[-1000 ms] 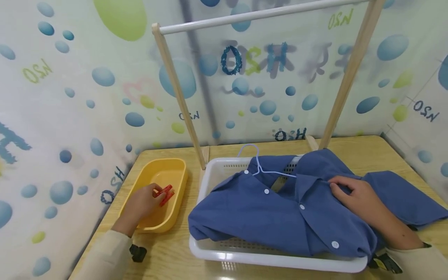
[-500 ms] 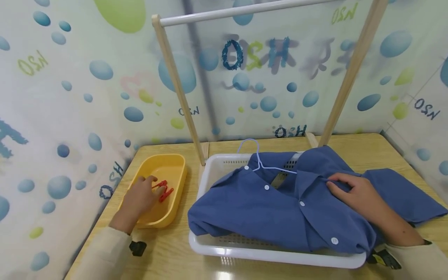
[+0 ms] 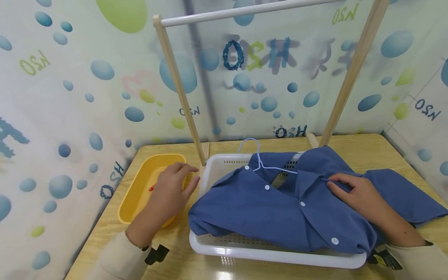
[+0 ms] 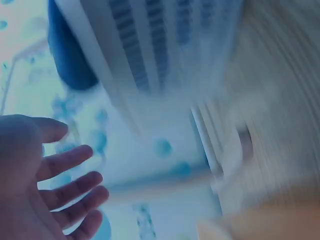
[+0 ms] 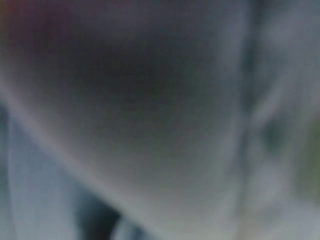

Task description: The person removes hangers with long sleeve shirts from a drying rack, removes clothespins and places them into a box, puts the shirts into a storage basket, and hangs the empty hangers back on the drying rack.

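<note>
A blue button-up shirt [image 3: 245,210] lies over a white basket [image 3: 280,259], with a pale purple hanger [image 3: 259,157] in its collar. My right hand [image 3: 360,196] pinches the shirt near the collar on the right, at the hanger's arm. My left hand [image 3: 171,190] is above the right rim of the yellow tray [image 3: 134,194], its fingers loosely extended and holding nothing, as the left wrist view of the hand [image 4: 65,185] also shows. A bit of a red clothespin [image 3: 151,188] shows in the tray; my left hand hides the rest. The right wrist view is too blurred to read.
A rack with a white bar [image 3: 252,14] and wooden posts [image 3: 180,89] stands behind the basket on the wooden table [image 3: 374,151]. A shirt sleeve [image 3: 406,194] spreads over the table at the right. Patterned walls close off the back and sides.
My left hand has let go of the red clothespins in the yellow tray, then risen and moved right toward the basket. My right hand has kept its hold on the shirt.
</note>
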Tool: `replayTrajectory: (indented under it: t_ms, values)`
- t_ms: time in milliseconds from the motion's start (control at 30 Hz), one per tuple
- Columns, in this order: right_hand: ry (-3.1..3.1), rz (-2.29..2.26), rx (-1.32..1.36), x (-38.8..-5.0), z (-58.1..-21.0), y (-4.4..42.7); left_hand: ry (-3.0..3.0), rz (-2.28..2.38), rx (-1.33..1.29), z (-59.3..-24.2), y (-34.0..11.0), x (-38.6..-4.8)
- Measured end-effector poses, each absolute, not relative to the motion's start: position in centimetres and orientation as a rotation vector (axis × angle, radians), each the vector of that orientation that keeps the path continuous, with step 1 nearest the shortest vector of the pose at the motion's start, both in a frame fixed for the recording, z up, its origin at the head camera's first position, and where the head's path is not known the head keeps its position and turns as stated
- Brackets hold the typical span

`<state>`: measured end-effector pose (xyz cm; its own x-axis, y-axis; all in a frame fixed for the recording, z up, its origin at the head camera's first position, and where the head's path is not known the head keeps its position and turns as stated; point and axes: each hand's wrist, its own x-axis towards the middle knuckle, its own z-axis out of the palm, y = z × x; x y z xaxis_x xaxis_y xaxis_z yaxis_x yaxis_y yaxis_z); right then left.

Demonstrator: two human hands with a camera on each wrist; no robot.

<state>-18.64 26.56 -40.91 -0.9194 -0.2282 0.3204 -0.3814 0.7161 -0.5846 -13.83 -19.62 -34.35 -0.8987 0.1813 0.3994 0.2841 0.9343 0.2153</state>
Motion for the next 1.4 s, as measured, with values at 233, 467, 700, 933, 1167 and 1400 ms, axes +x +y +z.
replayTrajectory:
  t_ms: [233, 467, 700, 933, 1167, 1400]
  values:
    - [-2.657, 0.947, 0.517, -18.7, -40.6, 26.6, -2.794, -0.470, -0.434, -35.6, -16.2, -13.9]
    - [-2.577, 0.773, 0.604, -18.4, -40.2, 26.2, -2.828, -0.600, -0.476, -36.9, -14.7, -14.9]
    - [-2.503, 0.589, 0.595, -17.6, -39.7, 26.5, -2.779, -0.534, -0.529, -38.0, -14.0, -15.0]
    - [-2.614, 0.615, 0.642, -18.6, -38.9, 25.7, -2.769, -0.448, -0.552, -38.0, -14.2, -15.2]
    - [-2.718, 0.623, 0.609, -18.6, -38.2, 24.4, -2.853, -0.561, -0.667, -37.9, -14.4, -15.2]
    - [-2.727, 0.546, 0.565, -18.0, -37.9, 23.1, -2.863, -0.614, -0.718, -38.1, -14.4, -15.5]
